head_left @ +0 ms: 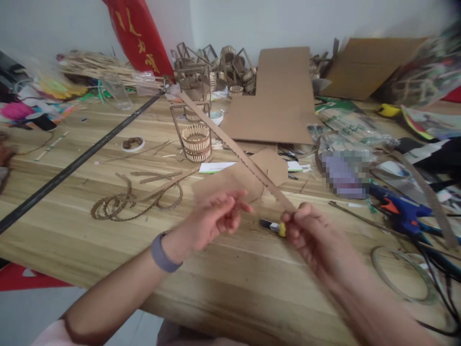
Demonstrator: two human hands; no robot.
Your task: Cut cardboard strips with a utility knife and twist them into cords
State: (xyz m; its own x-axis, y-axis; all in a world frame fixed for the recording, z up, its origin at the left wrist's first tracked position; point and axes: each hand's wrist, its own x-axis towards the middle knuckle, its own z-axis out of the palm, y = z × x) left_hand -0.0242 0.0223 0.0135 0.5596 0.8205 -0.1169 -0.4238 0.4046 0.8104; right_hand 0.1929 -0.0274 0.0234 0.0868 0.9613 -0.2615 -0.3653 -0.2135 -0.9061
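My right hand (313, 235) pinches the near end of a long brown cardboard strip (234, 146), which slants away up and to the left towards the back of the table. Just by the right fingers shows a utility knife (275, 227) with a dark blade and yellow body; whether the hand holds it or it lies beneath, I cannot tell. My left hand (219, 216), with a grey band at the wrist, hovers left of the strip, fingers loosely apart and holding nothing. Curled strips with notched edges (111, 204) lie to its left.
Small slatted baskets (196, 144) stand mid-table, with several more piled behind. A large cardboard sheet (266, 115) lies at the back. On the right are a blue glue gun (403, 211), cables and tape rings. A dark bar (82, 154) crosses the left; another person's hand (4, 151) shows there.
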